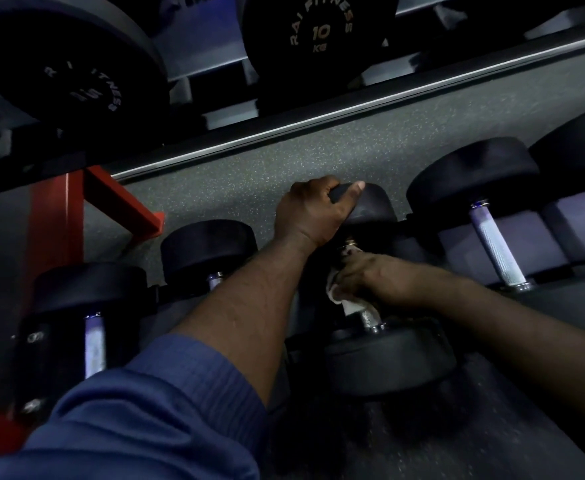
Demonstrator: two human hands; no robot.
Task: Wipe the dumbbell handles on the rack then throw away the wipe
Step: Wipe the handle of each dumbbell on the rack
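**Two hands wiping a dumbbell handle on a rack**

The right hand [364, 275] is curling round a white wipe [339, 296] and pressing it against the handle [367, 317] of a black dumbbell [388, 365]. The fingers are wrapping the wipe about the upper part of the handle. A crumpled edge of the wipe is sticking out to the left of the hand, and a short bare stretch of knurled metal is showing below it, just above the near head.

The left hand [310, 216] is reaching past the right one and gripping the far head [370, 206] of the same dumbbell, with the fingers curled over its top edge and the thumb lying across its rounded side. The left forearm is crossing the middle of the view, coming out of a blue sleeve [145, 410] at the bottom left.

The dumbbell is lying on the lower tier of the rack [55, 216], whose post is red, with its handle pointing away from the viewer. More dumbbells are lying beside it: one to the right [492, 247] with its silver handle uncovered, and two to the left [208, 247], partly behind the arm.

Above, on an upper tier, a larger weight marked "10 KG" [319, 39] is sitting. A dark speckled floor [284, 161] is showing between the tiers. The light is dim.
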